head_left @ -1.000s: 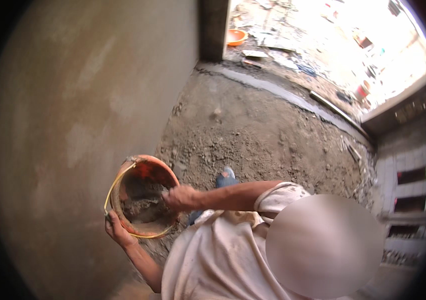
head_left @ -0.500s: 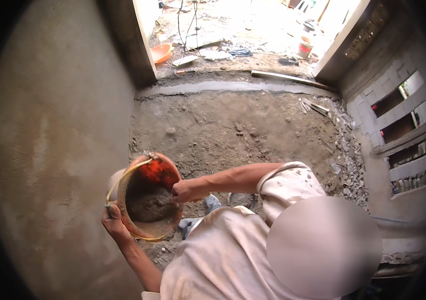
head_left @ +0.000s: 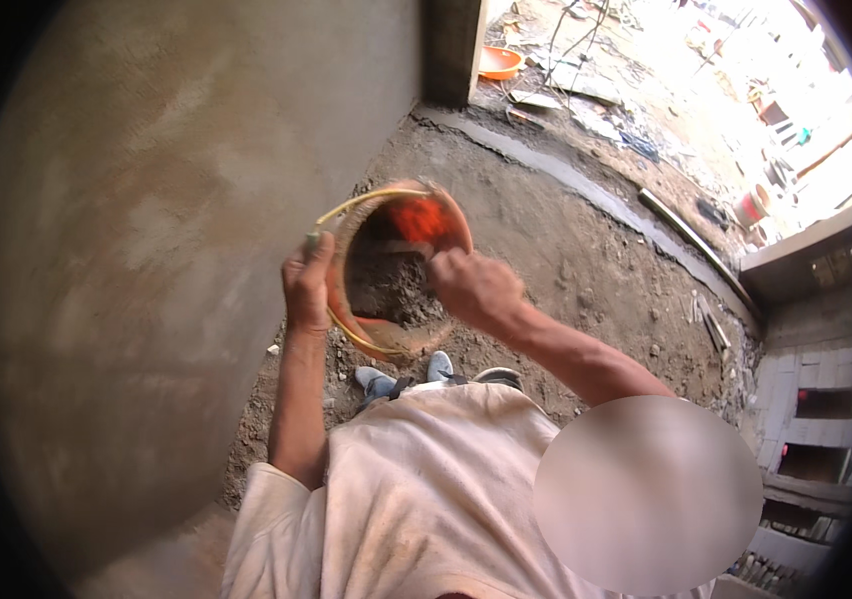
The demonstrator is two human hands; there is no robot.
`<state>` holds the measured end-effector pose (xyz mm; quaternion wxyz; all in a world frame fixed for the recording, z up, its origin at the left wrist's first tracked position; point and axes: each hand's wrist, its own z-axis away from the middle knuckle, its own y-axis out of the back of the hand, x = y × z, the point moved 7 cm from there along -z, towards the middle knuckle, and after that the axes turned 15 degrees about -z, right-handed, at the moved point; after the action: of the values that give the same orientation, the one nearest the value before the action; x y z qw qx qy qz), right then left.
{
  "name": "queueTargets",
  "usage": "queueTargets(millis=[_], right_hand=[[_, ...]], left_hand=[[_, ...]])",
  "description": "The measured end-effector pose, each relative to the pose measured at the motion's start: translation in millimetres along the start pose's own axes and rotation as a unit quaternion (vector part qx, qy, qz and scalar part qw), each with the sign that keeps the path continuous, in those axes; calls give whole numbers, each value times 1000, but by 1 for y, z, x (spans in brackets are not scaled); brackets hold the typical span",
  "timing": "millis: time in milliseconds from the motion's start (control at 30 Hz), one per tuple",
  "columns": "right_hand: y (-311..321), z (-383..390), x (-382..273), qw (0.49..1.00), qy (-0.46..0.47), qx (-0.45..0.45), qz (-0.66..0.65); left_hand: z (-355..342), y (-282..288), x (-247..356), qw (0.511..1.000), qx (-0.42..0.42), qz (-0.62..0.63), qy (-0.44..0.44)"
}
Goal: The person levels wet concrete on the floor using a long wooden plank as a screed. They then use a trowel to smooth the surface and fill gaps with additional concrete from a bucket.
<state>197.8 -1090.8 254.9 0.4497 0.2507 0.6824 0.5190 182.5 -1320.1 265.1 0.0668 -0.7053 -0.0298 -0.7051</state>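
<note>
An orange bucket [head_left: 458,222] with a yellow handle [head_left: 358,203] is held in front of me beside the wall, its mouth facing up toward me. Grey wet mortar [head_left: 386,285] lies inside. My left hand [head_left: 306,280] is closed around the handle at its green grip, on the bucket's left side. At the right rim, my right hand [head_left: 476,288] is closed in a fist that reaches into the mouth. A blurred flat edge shows just ahead of this fist; what the fingers hold is hidden.
A plastered wall [head_left: 196,200] rises close on the left. Rough dirt floor [head_left: 566,290] spreads ahead, with a pale strip [head_left: 566,175] along the doorway. A long bar [head_left: 691,240] lies near it. Outside are an orange basin [head_left: 499,63] and rubble. My shoes [head_left: 439,366] stand below the bucket.
The view has turned to the right. The bucket and both hands now appear higher and further right in the picture. My right hand has moved in over the bucket's mouth; my left keeps the handle.
</note>
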Motion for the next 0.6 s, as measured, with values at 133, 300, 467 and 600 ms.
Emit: queueTargets(millis=[133, 300, 467, 600], right_hand=[[-20, -14, 58, 983, -137, -94, -74], [-12, 10, 9, 970, -27, -235, -58], [3, -36, 47, 961, -108, -255, -25], [-80, -15, 77, 866, -62, -302, -393]], left_hand=[[-9, -30, 9, 998, -65, 1, -2], [-6, 3, 0, 999, 17, -20, -31], [11, -8, 4, 992, -2, -125, 15], [7, -36, 28, 999, -18, -40, -13]])
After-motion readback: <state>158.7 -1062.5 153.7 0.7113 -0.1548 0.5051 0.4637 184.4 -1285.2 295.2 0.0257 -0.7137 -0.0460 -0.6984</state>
